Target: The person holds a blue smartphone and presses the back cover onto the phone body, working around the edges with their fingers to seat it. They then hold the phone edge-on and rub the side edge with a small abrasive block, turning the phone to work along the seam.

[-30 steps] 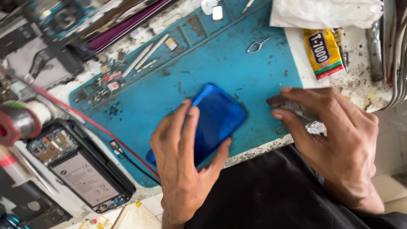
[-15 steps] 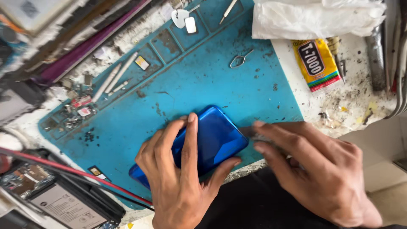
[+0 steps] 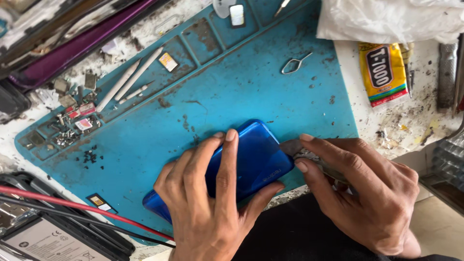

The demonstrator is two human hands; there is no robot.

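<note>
Left hand [image 3: 212, 203] pinned the glossy, slippery blue phone [image 3: 256, 162] flat at the bench's near edge; right hand [image 3: 367, 193] gripped a thin metal tool [image 3: 302, 152] against its fragile end.

A blue work mat [image 3: 232, 87] covers the table, with a metal pin tool [image 3: 295, 64] lying on it and loose screws [image 3: 65, 137] in its left tray. A yellow glue tube [image 3: 384, 72] sits right of the mat below a white cloth [image 3: 386, 19], and an opened phone [image 3: 53, 239] lies at the lower left under a red wire [image 3: 72, 205].
</note>
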